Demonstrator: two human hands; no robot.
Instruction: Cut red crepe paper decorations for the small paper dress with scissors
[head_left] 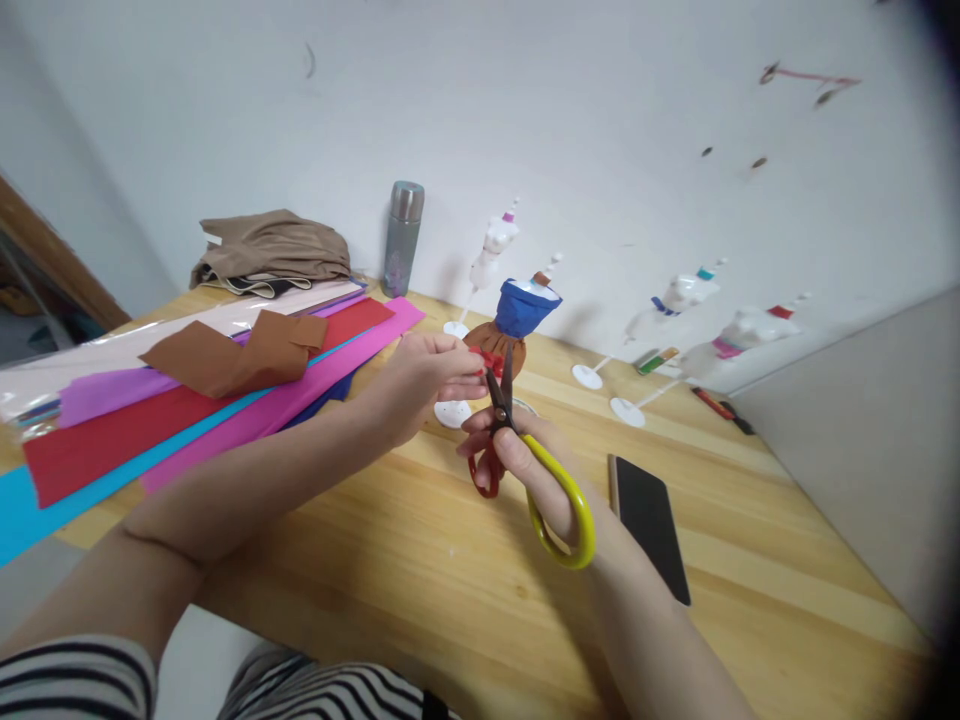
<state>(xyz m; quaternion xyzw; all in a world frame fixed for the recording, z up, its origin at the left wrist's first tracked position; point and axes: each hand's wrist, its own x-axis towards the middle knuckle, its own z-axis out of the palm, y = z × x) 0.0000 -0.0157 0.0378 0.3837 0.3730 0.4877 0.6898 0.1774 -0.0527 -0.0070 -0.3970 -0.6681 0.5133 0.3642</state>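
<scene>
A small piece of red material (491,361), maybe crepe paper, is pinched in the fingers of my left hand (439,372). My right hand (517,455) grips a pair of scissors (556,485) with one yellow and one red handle. The dark blades are parted and point up at the red piece; whether they touch it I cannot tell. Just behind stands a small mannequin (542,278) in a blue top (523,308) and a gathered brown skirt (514,345). My hands partly hide the skirt and the white base (453,414).
Colored paper sheets (217,420) and a brown piece (225,355) lie at left, before a folded brown cloth (274,245). A steel flask (404,240) stands at the back. More small mannequins (495,235) line the wall. A phone (651,525) and a red cutter (716,405) lie at right.
</scene>
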